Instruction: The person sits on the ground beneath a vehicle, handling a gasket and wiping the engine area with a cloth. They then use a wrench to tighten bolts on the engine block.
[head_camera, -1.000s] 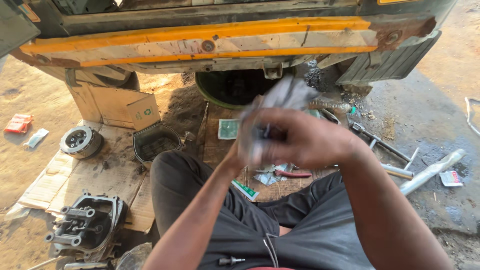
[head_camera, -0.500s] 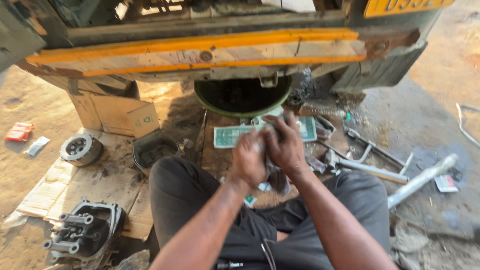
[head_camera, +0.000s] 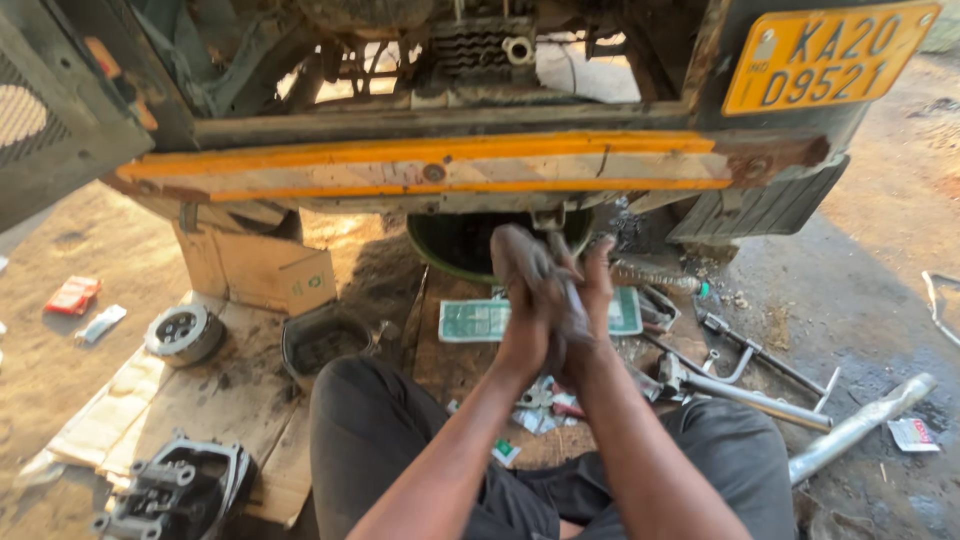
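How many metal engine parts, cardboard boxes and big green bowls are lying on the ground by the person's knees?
Metal engine parts: 2, a round clutch-like part and an engine casing
Cardboard boxes: 1
Green bowls: 1
Total: 4

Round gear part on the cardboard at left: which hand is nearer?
Left. The left hand is clasped against the right hand in front of the bumper, well right of the round gear part; the left sits on the side facing it, the right just beyond.
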